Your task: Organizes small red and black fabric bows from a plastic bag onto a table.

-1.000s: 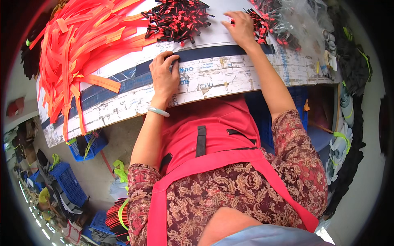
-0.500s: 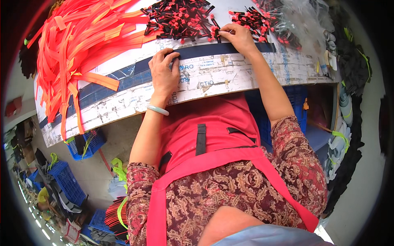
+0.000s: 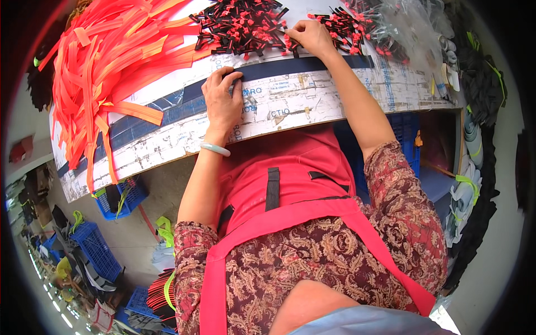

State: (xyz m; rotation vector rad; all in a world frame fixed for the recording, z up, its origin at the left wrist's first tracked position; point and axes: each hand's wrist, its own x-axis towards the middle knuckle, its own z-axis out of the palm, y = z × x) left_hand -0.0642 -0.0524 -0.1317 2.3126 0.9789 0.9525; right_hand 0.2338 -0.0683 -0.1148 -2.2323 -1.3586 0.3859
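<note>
Left hand point(image 3: 223, 103) is resting half-curled on the dark tape point(image 3: 282, 69), any hold hidden, while the right hand point(image 3: 314, 38) is pinching narrowly, its hold unclear, with a larger pile of black-and-red pieces point(image 3: 240, 27) apparently gathered leftward, a smaller pile point(image 3: 347, 29) remaining rightward, and orange strips point(image 3: 120, 61) lying loose.

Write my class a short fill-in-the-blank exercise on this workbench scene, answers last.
1. The ____ hand has its fingertips at the small black-and-red pieces.
2. The pale bangle circles the ____ arm.
3. The orange strips lie to the ____ of those pieces.
4. The latticed plastic crates are coloured ____.

Answers: right; left; left; blue.
</note>
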